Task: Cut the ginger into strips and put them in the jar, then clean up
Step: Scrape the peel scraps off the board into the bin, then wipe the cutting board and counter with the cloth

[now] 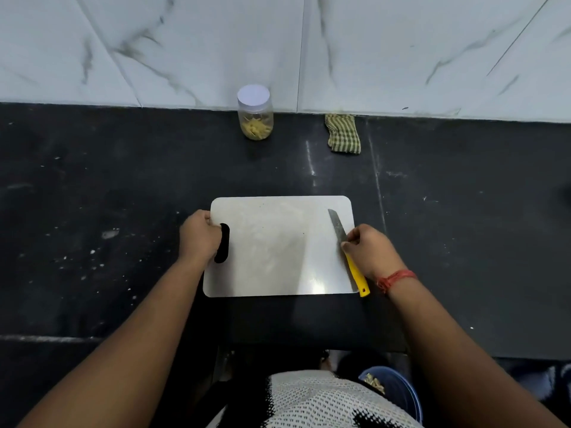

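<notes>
Cutting board (278, 245) gripped by left hand (197, 234), knife (347, 250) pinched

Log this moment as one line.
phase: cleanup | left hand: grips board | right hand: holds knife | jar: lidded, filled

Place: a home kitchen, by the look of it.
Surface: a dark stone counter (123, 196), scuffed and speckled with pale crumbs.
Wall: white marble-veined tiles (185, 47) rising straight from the counter's back edge.
Cooking gear: a white cutting board (278, 248) with a yellow-handled knife (346, 245) lying on it.
Storage: a lidded jar (255, 117) of cut ginger strips against the wall.
Cleaning: a checked cloth (343, 134) near the jar.
Below counter: a blue bin (401, 393) holding scraps.
</notes>
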